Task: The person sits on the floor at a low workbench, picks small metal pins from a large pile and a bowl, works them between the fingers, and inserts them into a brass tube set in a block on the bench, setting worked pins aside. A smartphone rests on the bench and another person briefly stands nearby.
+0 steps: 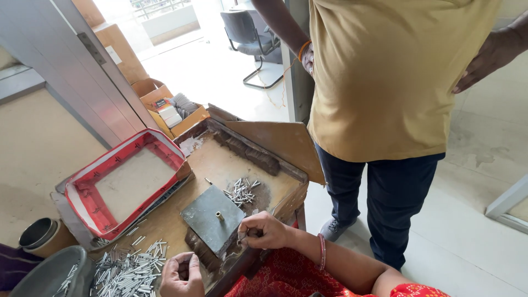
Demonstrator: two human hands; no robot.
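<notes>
Progress looks partial to us: a large heap of short silver metal pins (129,269) lies at the near left of the worn wooden bench (220,162), and a smaller cluster of like pins (242,191) lies farther off, right of the grey square metal block (213,218) with its small brass post (219,216). Which heap is finished work we cannot tell. The right hand (267,231) rests at the block's near right edge, fingers curled together, seemingly pinching one pin. The left hand (180,273) sits just beside the large heap, fingers curled inward; whether it holds anything we cannot tell. Another person in a mustard shirt (385,77) stands beyond.
</notes>
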